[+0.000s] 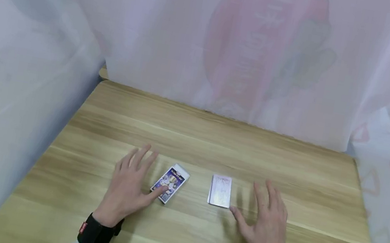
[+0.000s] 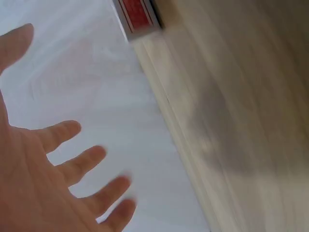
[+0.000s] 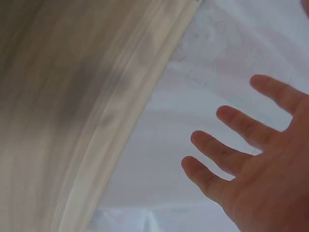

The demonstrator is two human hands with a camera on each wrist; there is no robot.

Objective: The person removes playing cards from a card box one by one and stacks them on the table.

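Note:
My left hand (image 1: pixel 126 187) is held over the table with its fingers spread and holds nothing. Its thumb overlaps a dark blue and purple printed card box (image 1: pixel 170 183) in the head view; the box lies slanted and shows white at its far end. A red, white-edged side of the card box (image 2: pixel 137 17) appears at the top of the left wrist view. To the right of the box lies a small stack of playing cards (image 1: pixel 220 190) with a pale pink back on top. Empty and with fingers apart, my right hand (image 1: pixel 267 224) has its thumb tip near the stack's lower right corner.
Both things lie on a wood-grain table (image 1: pixel 192 138). White translucent curtains (image 1: pixel 162 38) with faint red print hang behind the far edge and along both sides. Black bands (image 1: pixel 97 234) circle the wrists.

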